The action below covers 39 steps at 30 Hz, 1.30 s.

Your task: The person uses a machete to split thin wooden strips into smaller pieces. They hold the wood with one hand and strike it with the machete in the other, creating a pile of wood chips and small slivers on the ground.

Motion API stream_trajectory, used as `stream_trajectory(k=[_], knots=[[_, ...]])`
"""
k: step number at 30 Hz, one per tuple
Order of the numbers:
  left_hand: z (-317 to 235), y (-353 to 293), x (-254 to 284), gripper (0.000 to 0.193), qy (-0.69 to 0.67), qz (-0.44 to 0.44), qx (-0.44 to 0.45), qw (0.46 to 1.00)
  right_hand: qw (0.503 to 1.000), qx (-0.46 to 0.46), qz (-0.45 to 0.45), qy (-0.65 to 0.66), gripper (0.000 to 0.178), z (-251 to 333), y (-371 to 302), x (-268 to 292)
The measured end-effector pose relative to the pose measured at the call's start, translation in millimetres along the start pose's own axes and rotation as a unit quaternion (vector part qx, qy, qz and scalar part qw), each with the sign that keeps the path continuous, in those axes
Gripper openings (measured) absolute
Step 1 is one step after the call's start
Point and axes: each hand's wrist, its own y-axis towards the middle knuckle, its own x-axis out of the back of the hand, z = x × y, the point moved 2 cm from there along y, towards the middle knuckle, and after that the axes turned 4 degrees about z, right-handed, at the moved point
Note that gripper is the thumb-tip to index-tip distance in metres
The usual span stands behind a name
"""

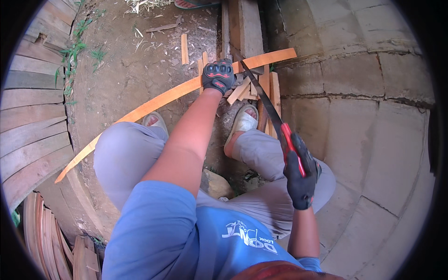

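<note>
A long, thin wooden strip (158, 99) runs from the lower left across my left knee to the upper right. My left hand (218, 76), in a black glove with red marks, is closed over the strip and presses it near a wooden beam (251, 30). My right hand (301, 177), gloved in black too, grips the red handle of a handsaw (265, 95). The dark blade slants up and left, crossing the strip just right of my left hand. Whether its teeth touch the wood cannot be made out.
Short wood offcuts (240, 89) lie below the beam, and another offcut (185, 49) rests on the dirt. Concrete paving (345, 135) spreads to the right. A slatted plank wall (35, 102) stands at left, with stacked boards (44, 233) below it. A stone (216, 184) sits between my legs.
</note>
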Motion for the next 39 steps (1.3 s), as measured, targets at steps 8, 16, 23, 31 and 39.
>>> stream_trajectory(k=[8, 16, 23, 31, 39], knots=[[8, -6, -4, 0.018, -0.007, -0.016, -0.001, 1.0, 0.994, 0.096, 0.017, -0.047, 0.038, 23, 73, -35], [5, -9, 1, 0.02, -0.092, -0.01, -0.005, 0.996, 0.993, 0.097, -0.045, -0.048, 0.042, 15, 265, -177], [3, -4, 9, 0.034, -0.043, 0.034, 0.002, 0.998, 0.997, 0.078, -0.018, -0.008, 0.043, 9, 217, -138], [2, 2, 3, 0.036, 0.0, 0.035, 0.006, 0.999, 0.999, -0.031, 0.012, 0.01, 0.037, 20, 0, 3], [11, -7, -4, 0.02, -0.034, -0.027, -0.007, 0.999, 0.998, 0.058, -0.001, -0.031, 0.035, 33, 42, -18]])
